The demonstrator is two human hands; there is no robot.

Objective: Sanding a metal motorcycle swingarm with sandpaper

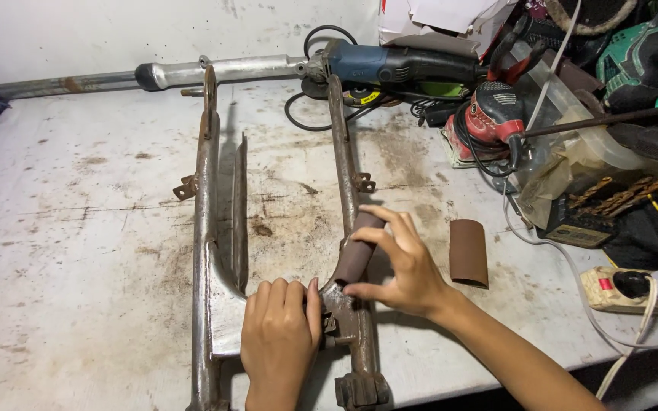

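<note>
Head view: my left hand (279, 335) is clamped down over the near cross-piece of the rusty metal frame (206, 228), fingers curled over it, holding it on the stained white table (62, 228). My right hand (401, 266) grasps a brown sandpaper piece (358, 250) wrapped around the frame's right tube, just above the near joint. A second curled sandpaper piece (468, 253) lies on the table just right of my right hand. Far side: blue angle grinder (390, 67) and a metal pipe (192, 74). Far right: red sander (493, 114), power strip (618, 289).
</note>
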